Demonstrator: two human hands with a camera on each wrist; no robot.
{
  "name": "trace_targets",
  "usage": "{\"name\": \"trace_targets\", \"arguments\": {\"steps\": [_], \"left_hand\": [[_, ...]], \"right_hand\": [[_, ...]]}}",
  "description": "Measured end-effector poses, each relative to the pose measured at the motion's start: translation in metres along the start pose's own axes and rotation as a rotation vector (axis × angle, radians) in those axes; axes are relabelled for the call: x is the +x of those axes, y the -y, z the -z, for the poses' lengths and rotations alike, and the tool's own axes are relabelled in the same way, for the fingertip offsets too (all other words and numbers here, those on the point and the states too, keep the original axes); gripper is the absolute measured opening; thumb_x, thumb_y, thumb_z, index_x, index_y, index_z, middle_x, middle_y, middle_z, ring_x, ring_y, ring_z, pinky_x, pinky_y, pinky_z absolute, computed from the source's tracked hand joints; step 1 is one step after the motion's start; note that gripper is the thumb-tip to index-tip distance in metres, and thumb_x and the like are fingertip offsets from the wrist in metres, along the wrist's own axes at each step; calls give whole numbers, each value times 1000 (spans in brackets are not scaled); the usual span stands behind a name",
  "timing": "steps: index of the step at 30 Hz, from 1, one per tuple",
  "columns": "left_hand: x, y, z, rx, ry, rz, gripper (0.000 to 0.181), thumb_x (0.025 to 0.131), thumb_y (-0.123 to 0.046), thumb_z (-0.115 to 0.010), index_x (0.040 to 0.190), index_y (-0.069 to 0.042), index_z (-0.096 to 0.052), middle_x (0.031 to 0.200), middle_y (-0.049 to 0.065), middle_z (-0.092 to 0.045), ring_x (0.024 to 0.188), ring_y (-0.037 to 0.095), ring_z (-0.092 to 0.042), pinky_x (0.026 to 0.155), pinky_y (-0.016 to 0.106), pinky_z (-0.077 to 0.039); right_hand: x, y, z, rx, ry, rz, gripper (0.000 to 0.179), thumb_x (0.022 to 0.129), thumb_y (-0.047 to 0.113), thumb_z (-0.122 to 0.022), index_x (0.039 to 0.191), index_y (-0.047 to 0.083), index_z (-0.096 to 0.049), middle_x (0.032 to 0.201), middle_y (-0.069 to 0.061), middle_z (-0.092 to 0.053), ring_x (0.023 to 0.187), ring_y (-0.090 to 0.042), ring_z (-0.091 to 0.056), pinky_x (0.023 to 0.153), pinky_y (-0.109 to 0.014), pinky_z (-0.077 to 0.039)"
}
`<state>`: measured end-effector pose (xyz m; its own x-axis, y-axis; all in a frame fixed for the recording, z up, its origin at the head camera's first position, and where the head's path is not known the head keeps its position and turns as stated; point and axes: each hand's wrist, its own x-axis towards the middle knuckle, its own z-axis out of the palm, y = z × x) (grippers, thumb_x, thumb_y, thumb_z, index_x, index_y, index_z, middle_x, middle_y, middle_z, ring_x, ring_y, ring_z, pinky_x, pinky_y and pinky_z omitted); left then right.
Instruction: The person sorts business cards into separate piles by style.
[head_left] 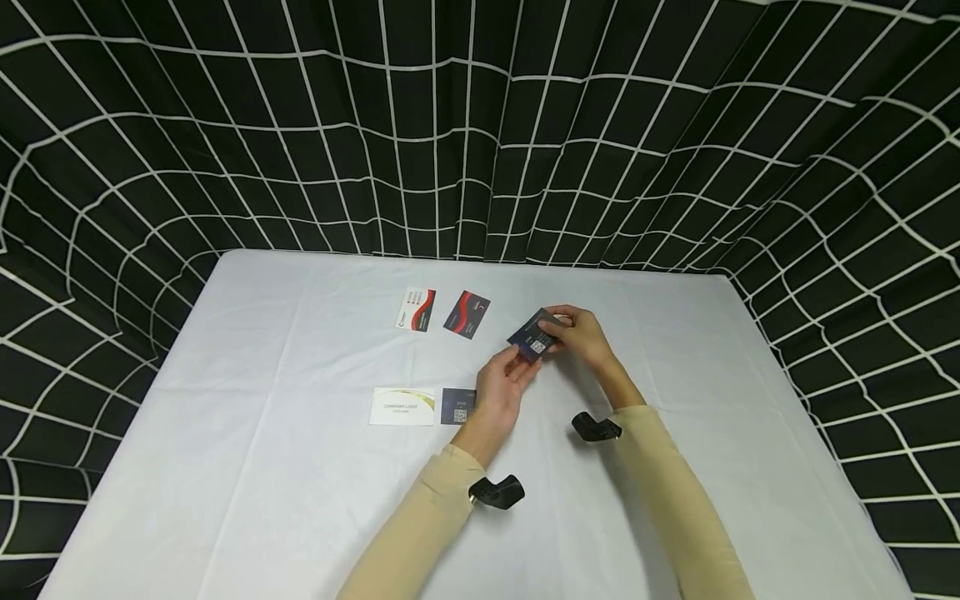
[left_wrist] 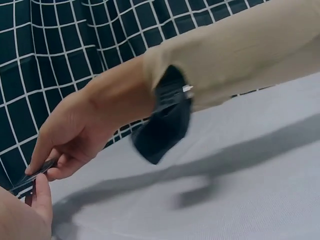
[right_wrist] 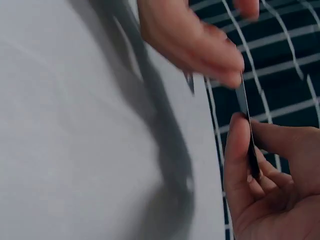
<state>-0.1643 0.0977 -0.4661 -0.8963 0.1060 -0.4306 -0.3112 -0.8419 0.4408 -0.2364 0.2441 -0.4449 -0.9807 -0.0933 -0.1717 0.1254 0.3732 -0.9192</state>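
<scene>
My right hand (head_left: 588, 335) pinches a dark blue business card (head_left: 531, 348) with a white QR code, thumb on its upper face and fingers behind. In the right wrist view the card (right_wrist: 243, 100) shows nearly edge-on between that thumb and fingers. At the card's lower left edge is my left hand (head_left: 501, 387), its fingertips touching the card and its fingers fairly straight. Below, a second dark blue business card (head_left: 455, 407) lies on the table, its right end hidden by the left hand and wrist.
A white business card with a gold swoosh (head_left: 402, 407) lies beside the second blue one. Farther back lie a white, red and black business card (head_left: 412, 310) and a dark grey card with a red wave (head_left: 467, 314). Black grid-patterned curtain (head_left: 420, 125) surrounds the white-covered table (head_left: 225, 467).
</scene>
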Motion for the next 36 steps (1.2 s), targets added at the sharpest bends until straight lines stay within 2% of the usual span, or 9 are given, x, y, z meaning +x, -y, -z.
{"name": "trace_targets", "arguments": {"steps": [3, 6, 11, 14, 18, 24, 30, 33, 36], "left_hand": [[-3, -2, 6, 116, -15, -44, 32, 99, -2, -49, 127, 13, -46, 119, 26, -56, 100, 23, -61, 91, 33, -52], [-6, -7, 11, 263, -9, -111, 30, 96, 2, -53, 123, 14, -48, 118, 28, -58, 95, 21, -63, 84, 31, -54], [-13, -21, 19, 555, 2, -254, 26, 90, 5, -63, 114, 12, -54, 98, 18, -65, 76, 13, -63, 65, 23, -54], [-15, -30, 24, 665, 14, -317, 25, 86, 6, -66, 109, 12, -58, 88, 13, -65, 69, 9, -60, 57, 19, -50], [-17, -42, 33, 773, 22, -375, 23, 84, 6, -69, 105, 11, -62, 81, 8, -65, 66, 7, -59, 56, 16, -47], [-20, -59, 46, 895, 57, -404, 25, 85, 3, -71, 108, 11, -64, 81, 8, -65, 67, 7, -61, 58, 20, -52], [-25, -73, 59, 956, 108, -389, 26, 85, 5, -70, 109, 13, -63, 84, 13, -62, 61, 15, -66, 55, 33, -57], [-29, -80, 62, 1078, 101, -398, 23, 85, 3, -71, 105, 12, -65, 83, 15, -66, 51, 18, -66, 50, 34, -56], [-34, -87, 65, 1216, 81, -404, 21, 84, 0, -74, 101, 10, -68, 79, 14, -69, 43, 15, -62, 45, 32, -53]], "right_hand": [[-16, 4, -10, 12, -9, -1, 43, 93, 6, -65, 130, -12, -52, 87, -10, -69, 58, -6, -62, 59, -26, -56], [-30, 5, -17, 44, -26, -17, 42, 92, 5, -66, 129, -11, -52, 82, -5, -68, 57, -6, -62, 61, -29, -57], [-47, 7, -21, 59, -28, -39, 43, 93, 6, -65, 129, -11, -50, 76, 0, -65, 53, -6, -61, 63, -31, -58], [-56, 8, -23, 83, -15, -42, 43, 93, 5, -65, 128, -12, -49, 74, 0, -63, 53, -7, -62, 62, -29, -57], [-64, 9, -28, 125, 7, -46, 41, 93, 2, -64, 126, -14, -48, 75, -3, -64, 55, -9, -64, 60, -26, -56], [-73, 7, -38, 142, 22, -76, 35, 96, 2, -60, 123, -16, -50, 76, -6, -69, 54, -7, -63, 58, -21, -54], [-80, 0, -49, 155, 40, -96, 29, 94, 3, -63, 113, -18, -58, 67, -2, -68, 53, -6, -62, 56, -22, -54], [-83, -3, -54, 145, 40, -109, 27, 93, 5, -65, 107, -18, -63, 63, -2, -66, 52, -6, -61, 55, -22, -54], [-86, -6, -57, 100, 51, -112, 27, 93, 9, -67, 102, -16, -67, 63, -5, -66, 51, -7, -61, 54, -23, -54]]}}
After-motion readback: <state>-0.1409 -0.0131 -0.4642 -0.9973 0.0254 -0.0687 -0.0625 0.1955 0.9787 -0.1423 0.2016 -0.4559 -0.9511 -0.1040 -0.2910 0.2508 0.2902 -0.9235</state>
